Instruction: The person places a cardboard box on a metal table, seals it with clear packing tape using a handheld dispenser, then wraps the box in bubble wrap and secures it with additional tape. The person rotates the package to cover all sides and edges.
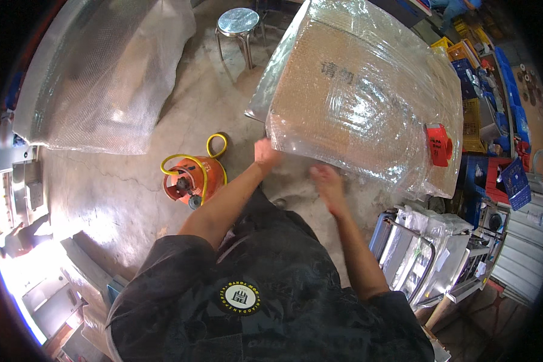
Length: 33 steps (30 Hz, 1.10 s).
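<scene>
A large flat cardboard carton [320, 90] wrapped in shiny clear film and bubble wrap stands ahead of me, toward the right. My left hand [266, 155] is at its near left corner; blur hides how the fingers are set and whether they grip the wrap. My right hand [328, 184] is just below the carton's near edge, a little apart from it, with fingers loosely spread and holding nothing visible. A red label [437, 145] is stuck near the carton's right end.
An orange gas cylinder [194, 175] with a yellow hose [204, 181] stands on the concrete floor to my left. Bubble wrap [102, 78] hangs at the far left. A metal stool [239, 23] stands beyond. Wrapped panels on a cart [413, 253] sit at right.
</scene>
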Each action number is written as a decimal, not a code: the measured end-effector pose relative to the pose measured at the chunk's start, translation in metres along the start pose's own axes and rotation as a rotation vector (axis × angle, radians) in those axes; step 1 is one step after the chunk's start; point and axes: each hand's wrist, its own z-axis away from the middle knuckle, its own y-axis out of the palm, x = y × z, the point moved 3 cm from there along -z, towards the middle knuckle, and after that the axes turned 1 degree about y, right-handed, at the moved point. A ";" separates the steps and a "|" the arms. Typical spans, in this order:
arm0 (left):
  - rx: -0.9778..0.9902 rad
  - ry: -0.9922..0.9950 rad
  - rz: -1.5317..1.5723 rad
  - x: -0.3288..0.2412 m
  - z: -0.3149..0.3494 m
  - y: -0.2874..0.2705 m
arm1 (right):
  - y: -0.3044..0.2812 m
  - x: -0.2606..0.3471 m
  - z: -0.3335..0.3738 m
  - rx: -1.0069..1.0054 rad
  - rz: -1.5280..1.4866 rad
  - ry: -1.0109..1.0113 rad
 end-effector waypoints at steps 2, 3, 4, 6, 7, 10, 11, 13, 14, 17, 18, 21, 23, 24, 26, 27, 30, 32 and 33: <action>0.194 0.216 -0.166 -0.011 0.033 0.006 | 0.047 -0.007 -0.026 0.022 -0.267 0.118; 0.121 0.169 -0.062 -0.008 0.050 -0.001 | 0.058 -0.006 -0.038 0.015 -0.488 0.170; 0.139 0.129 0.053 -0.001 0.066 -0.009 | 0.067 -0.002 -0.048 0.004 -0.706 0.243; -0.041 -0.001 0.103 0.016 0.074 -0.030 | 0.075 0.011 -0.059 0.007 -0.967 0.248; -0.236 -0.099 0.043 0.028 0.072 -0.044 | 0.076 0.018 -0.059 0.019 -1.005 0.188; -0.412 -0.230 -0.028 0.042 0.043 -0.062 | 0.082 0.034 -0.044 -0.016 -0.929 0.116; -0.444 -0.196 -0.037 0.041 0.031 -0.063 | 0.084 0.039 -0.039 -0.052 -0.861 0.130; 0.056 -0.311 -0.015 0.040 0.011 -0.044 | 0.083 0.056 -0.027 -0.136 -0.873 0.041; 0.224 -0.317 -0.018 0.037 0.003 -0.035 | 0.081 0.068 -0.022 -0.195 -0.877 -0.010; 0.235 -0.189 -0.015 0.027 -0.001 -0.023 | 0.082 0.098 -0.007 -0.261 -0.839 -0.115; 0.312 -0.199 0.004 0.031 0.004 -0.021 | 0.083 0.101 -0.002 -0.305 -0.827 -0.055; 0.485 0.328 -0.069 0.048 0.013 -0.040 | 0.085 0.099 0.006 -0.323 -0.827 -0.023; 0.437 0.412 0.066 0.077 0.017 -0.075 | 0.086 0.086 0.006 -0.307 -0.826 -0.043; 0.364 0.265 0.169 0.095 0.017 -0.096 | 0.086 0.078 0.005 -0.338 -0.789 -0.014; 0.236 0.064 0.283 0.116 0.003 -0.124 | 0.084 0.067 0.002 -0.381 -0.741 -0.111; 0.129 -0.018 0.329 0.122 -0.011 -0.133 | 0.084 0.063 0.000 -0.389 -0.726 -0.100; 0.604 0.171 0.469 0.096 -0.040 -0.104 | 0.090 0.060 -0.002 -0.318 -0.736 -0.001; 0.583 0.225 0.612 0.075 -0.062 -0.071 | 0.094 0.066 -0.001 -0.276 -0.825 -0.065; 0.662 0.148 0.666 0.071 -0.067 -0.051 | 0.096 0.064 -0.001 -0.333 -0.863 0.026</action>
